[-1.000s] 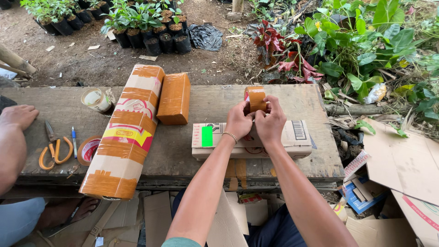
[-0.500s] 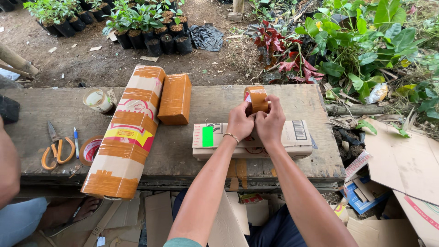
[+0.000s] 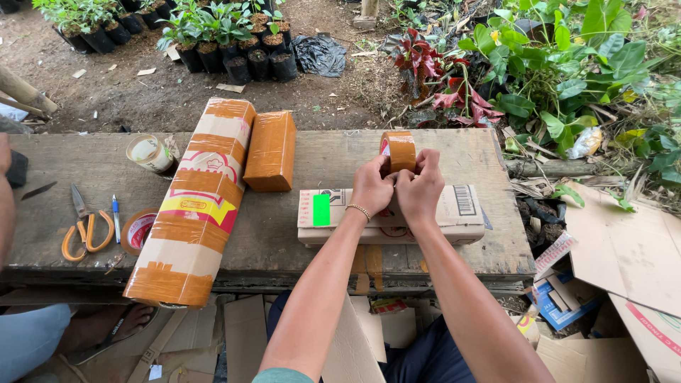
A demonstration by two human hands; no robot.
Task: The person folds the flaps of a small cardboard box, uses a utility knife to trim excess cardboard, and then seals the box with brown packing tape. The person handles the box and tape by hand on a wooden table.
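Note:
My left hand (image 3: 371, 187) and my right hand (image 3: 421, 189) together grip a roll of brown packing tape (image 3: 399, 149), held upright just above a flat cardboard box (image 3: 454, 213). The box lies on a worn wooden bench (image 3: 323, 159) and carries a green sticker (image 3: 321, 210) on its top. A bracelet sits on my left wrist. My fingertips press at the roll's lower edge, where it meets the box top.
A long parcel wrapped in brown tape (image 3: 196, 207) and a small fully taped box (image 3: 270, 150) lie to the left. Orange-handled scissors (image 3: 84, 230), a pen, tape rolls (image 3: 135, 231) and a small tub (image 3: 150, 152) sit further left. Another person's arm (image 3: 7, 206) is at the left edge. Potted seedlings (image 3: 234, 42) stand beyond; cardboard scraps (image 3: 624, 248) lie at right.
My hands and the tape roll have stayed in place over the box. The other person's hand has drawn back from the bench toward the left edge.

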